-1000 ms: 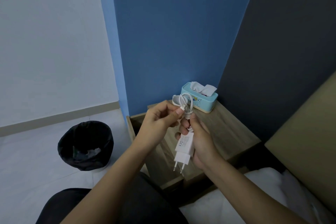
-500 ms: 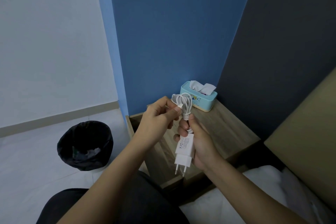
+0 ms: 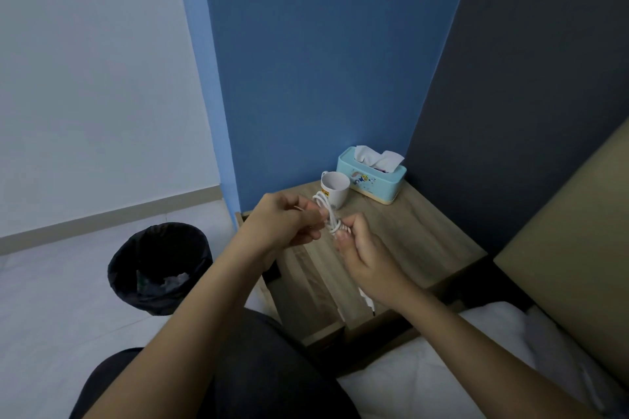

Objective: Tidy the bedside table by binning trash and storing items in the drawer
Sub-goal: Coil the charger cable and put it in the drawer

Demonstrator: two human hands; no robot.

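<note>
Now lowered over the wooden bedside bench [image 3: 425, 248]: white coiled charger cable [image 3: 329, 214], pinched by left hand [image 3: 282, 231] and right hand [image 3: 367, 265], adapter turned under palm. Coiling nearly complete; drawer storage pending.

head cam | looks forward-down from above | close over hands [image 3: 326, 241] | bedside table [image 3: 408, 241] beyond
</note>
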